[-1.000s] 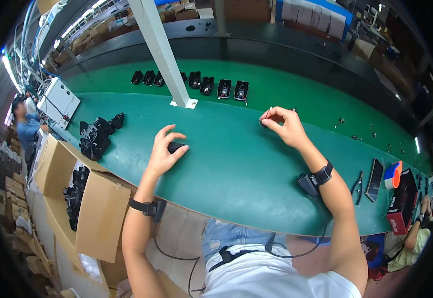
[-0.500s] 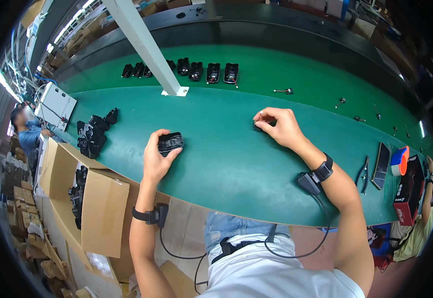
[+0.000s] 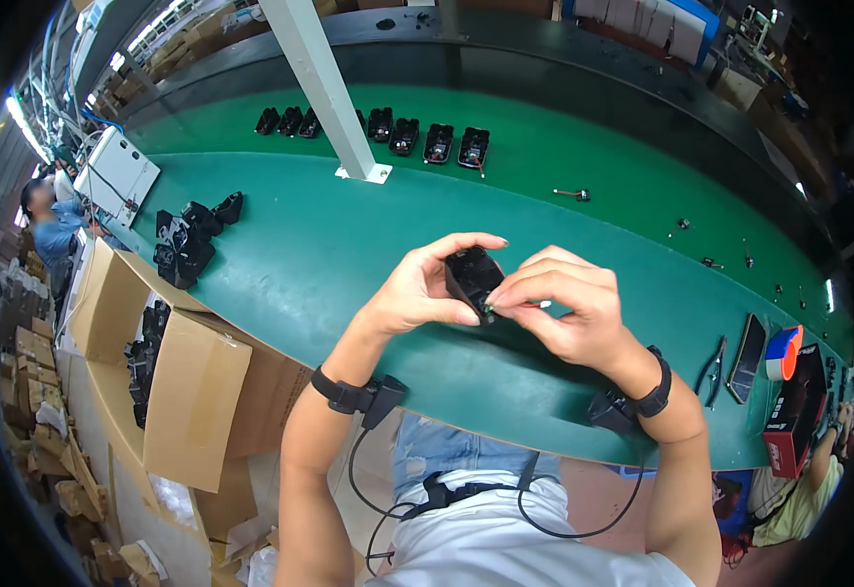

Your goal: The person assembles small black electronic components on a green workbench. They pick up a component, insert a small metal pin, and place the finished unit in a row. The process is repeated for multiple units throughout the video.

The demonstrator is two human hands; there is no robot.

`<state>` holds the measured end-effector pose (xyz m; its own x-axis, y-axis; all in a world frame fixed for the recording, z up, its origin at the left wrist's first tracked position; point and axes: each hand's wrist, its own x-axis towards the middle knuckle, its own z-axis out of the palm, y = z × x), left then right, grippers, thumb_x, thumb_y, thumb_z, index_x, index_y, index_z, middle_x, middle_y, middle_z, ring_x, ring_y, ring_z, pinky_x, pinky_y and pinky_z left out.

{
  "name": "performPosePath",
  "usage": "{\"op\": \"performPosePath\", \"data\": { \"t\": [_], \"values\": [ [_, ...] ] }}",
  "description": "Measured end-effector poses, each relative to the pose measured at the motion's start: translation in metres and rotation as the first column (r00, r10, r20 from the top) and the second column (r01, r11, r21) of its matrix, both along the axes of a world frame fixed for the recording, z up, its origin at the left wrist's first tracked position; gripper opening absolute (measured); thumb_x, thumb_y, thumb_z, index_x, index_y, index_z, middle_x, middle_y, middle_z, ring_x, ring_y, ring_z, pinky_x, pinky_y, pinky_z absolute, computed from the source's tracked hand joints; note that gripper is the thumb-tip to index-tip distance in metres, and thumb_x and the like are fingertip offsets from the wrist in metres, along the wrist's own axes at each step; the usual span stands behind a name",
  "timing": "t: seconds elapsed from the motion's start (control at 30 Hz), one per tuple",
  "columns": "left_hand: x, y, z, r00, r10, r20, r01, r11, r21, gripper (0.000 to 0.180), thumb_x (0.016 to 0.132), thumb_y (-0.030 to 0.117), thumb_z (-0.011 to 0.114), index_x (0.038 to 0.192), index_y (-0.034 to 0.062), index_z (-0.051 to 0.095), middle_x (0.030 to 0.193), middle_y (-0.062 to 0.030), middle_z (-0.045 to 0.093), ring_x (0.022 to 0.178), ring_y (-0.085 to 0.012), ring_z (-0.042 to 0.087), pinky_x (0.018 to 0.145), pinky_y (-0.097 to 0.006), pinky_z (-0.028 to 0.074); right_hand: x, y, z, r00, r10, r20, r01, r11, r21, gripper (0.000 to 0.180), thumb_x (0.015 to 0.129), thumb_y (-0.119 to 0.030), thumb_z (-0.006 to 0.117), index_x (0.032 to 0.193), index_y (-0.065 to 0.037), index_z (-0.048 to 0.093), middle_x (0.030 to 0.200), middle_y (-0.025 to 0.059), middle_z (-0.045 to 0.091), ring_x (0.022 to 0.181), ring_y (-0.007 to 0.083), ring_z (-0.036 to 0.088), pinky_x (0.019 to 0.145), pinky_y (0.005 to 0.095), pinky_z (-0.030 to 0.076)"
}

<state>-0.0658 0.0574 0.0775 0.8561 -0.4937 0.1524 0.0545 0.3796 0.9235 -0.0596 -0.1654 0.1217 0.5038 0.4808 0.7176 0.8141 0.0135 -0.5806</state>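
Note:
My left hand (image 3: 415, 293) grips a black plastic housing (image 3: 472, 274), tilted with its hollow side showing, over the middle of the green table. Fingertips of my right hand (image 3: 576, 311) pinch a small wired part (image 3: 491, 307) against the lower end of that housing. A short bit of red and white wire (image 3: 540, 304) sticks out between the right fingers; most of the part is hidden by them. Both wrists wear black straps with a small box.
Several black housings (image 3: 438, 144) stand in a row on the far green strip, with small wired parts (image 3: 583, 196) to their right. Black shells (image 3: 184, 249) are heaped at left near a cardboard box (image 3: 197, 401). A metal post (image 3: 324, 88) rises behind. Pliers (image 3: 712, 374), phone (image 3: 747, 358) and tape (image 3: 784, 353) lie right.
My left hand has carried the housing right, toward the middle. My right hand has come left and nearer with the small wired part, which now meets the housing.

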Motion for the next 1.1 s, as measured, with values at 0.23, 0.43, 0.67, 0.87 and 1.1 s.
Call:
{"op": "performPosePath", "data": {
  "t": [0.23, 0.43, 0.67, 0.87, 1.1],
  "values": [
    [0.003, -0.004, -0.015, 0.999, 0.015, -0.037, -0.017, 0.998, -0.068, 0.101, 0.063, 0.024, 0.094, 0.143, -0.006, 0.041, 0.112, -0.0122, 0.066, 0.105, -0.0219, 0.066, 0.097, -0.034, 0.05, 0.002, 0.001, -0.007, 0.997, -0.055, -0.044, 0.054, 0.998, -0.02, 0.017, 0.071, 0.003, 0.077, 0.086, -0.004, 0.073, 0.084, 0.008, 0.073, 0.075, 0.0214, 0.067, 0.069, 0.0324, 0.053],
    [0.004, -0.003, -0.025, 0.999, -0.044, -0.028, 0.04, 0.992, -0.116, 0.096, 0.063, 0.019, 0.093, 0.143, -0.0033, 0.044, 0.143, -0.0113, 0.05, 0.121, -0.0183, 0.056, 0.104, -0.033, 0.046, 0.006, 0.005, -0.018, 0.996, -0.035, -0.076, 0.034, 0.999, -0.012, 0.018, 0.07, 0.004, 0.077, 0.085, -0.004, 0.072, 0.085, 0.0073, 0.073, 0.076, 0.0214, 0.067, 0.07, 0.0322, 0.053],
    [0.002, -0.008, -0.021, 0.994, -0.028, -0.101, 0.016, 0.992, -0.126, 0.106, 0.061, 0.029, 0.094, 0.143, -0.0095, 0.039, 0.123, -0.0126, 0.063, 0.113, -0.0191, 0.063, 0.102, -0.034, 0.048, 0.007, 0.003, -0.014, 0.999, -0.01, 0.043, 0.011, 1.0, -0.016, 0.02, 0.069, 0.006, 0.076, 0.084, -0.006, 0.071, 0.084, 0.0053, 0.071, 0.076, 0.0225, 0.067, 0.069, 0.033, 0.053],
    [0.004, -0.006, -0.029, 0.987, -0.104, -0.121, 0.093, 0.991, -0.093, 0.102, 0.064, 0.028, 0.093, 0.143, -0.0078, 0.04, 0.125, -0.0114, 0.061, 0.113, -0.018, 0.062, 0.101, -0.033, 0.048, 0.01, -0.001, -0.021, 0.999, 0.029, -0.027, -0.032, 0.99, -0.141, 0.02, 0.07, 0.005, 0.075, 0.087, -0.006, 0.071, 0.085, 0.0049, 0.072, 0.077, 0.0229, 0.067, 0.072, 0.0333, 0.053],
    [0.01, -0.006, -0.034, 0.995, 0.079, -0.06, -0.084, 0.994, -0.074, 0.087, 0.074, 0.028, 0.087, 0.143, -0.0025, 0.043, 0.122, -0.0073, 0.061, 0.11, -0.0152, 0.059, 0.096, -0.029, 0.048, 0.005, 0.004, -0.03, 0.988, -0.105, -0.113, 0.078, 0.972, -0.221, 0.023, 0.073, -0.003, 0.076, 0.095, -0.004, 0.073, 0.1, 0.007, 0.07, 0.096, 0.0273, 0.064, 0.083, 0.037, 0.053]
  ]
}}
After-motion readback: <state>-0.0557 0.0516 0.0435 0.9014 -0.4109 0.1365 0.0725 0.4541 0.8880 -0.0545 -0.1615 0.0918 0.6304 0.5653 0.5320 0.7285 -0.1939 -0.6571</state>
